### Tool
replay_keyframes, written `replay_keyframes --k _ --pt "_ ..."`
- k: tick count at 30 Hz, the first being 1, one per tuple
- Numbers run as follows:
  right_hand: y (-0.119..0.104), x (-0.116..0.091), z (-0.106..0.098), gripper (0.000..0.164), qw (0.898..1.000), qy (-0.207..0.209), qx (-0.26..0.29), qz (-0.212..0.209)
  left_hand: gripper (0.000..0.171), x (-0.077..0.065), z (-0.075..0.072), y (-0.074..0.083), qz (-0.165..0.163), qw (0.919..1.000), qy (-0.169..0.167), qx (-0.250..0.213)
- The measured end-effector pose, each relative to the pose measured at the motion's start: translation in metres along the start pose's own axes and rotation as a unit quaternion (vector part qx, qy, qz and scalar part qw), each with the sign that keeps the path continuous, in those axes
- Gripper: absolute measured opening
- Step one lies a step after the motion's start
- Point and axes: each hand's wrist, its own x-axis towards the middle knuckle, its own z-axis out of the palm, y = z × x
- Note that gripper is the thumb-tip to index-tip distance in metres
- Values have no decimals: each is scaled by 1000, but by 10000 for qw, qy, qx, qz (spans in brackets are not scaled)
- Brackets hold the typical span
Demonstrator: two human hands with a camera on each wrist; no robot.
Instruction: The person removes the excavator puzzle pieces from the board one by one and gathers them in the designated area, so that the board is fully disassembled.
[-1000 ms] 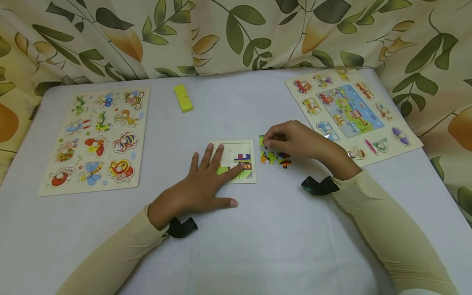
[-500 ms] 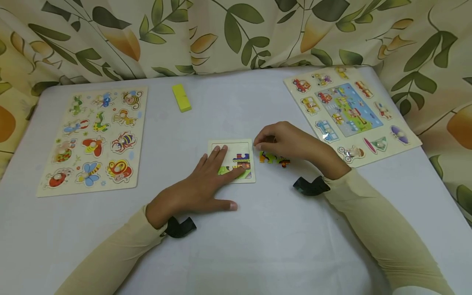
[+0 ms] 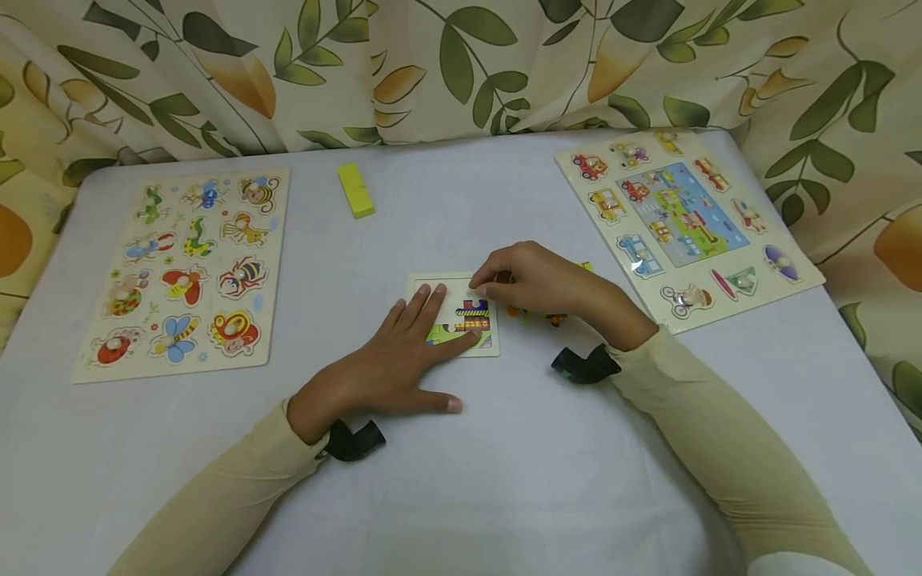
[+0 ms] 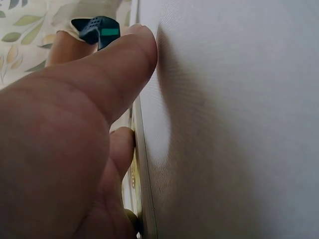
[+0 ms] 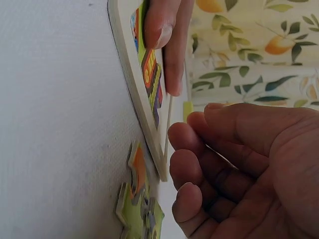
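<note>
In the head view a small square wooden puzzle board lies at the table's middle, its lower part filled with green, red and purple pieces. My left hand rests across its left side, fingers spread and straight, index finger over the fitted pieces and thumb out over the cloth. My right hand has its fingers curled, thumb and index tips close together over the board's upper right. I cannot tell whether a piece is between those tips. Loose jigsaw pieces lie just beside the board, partly under my right hand in the head view.
A pegged insect puzzle lies at the left. At the back right is a pegged vehicle puzzle, slanted, close to my right forearm. A yellow block sits behind the board. Floral curtain hangs along the far table edge.
My right hand has moved left from over the loose pieces to the board's upper right. My left hand stays spread on the board.
</note>
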Motion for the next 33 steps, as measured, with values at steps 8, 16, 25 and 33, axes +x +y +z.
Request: replay_keyframes --k 8,16,25,33 --pt "-2 6 5 17 9997 -210 -30 -102 83 -1 -1 0 27 10000 10 14" --pt "-5 9 7 16 9994 -289 -178 -112 87 -1 0 0 -37 10000 -17 -18" --pt "-6 10 8 15 9990 -385 -244 -18 93 -1 0 0 -6 10000 31 16" --pt "-7 11 8 12 9988 -372 -316 -105 92 0 0 0 -40 10000 12 42"
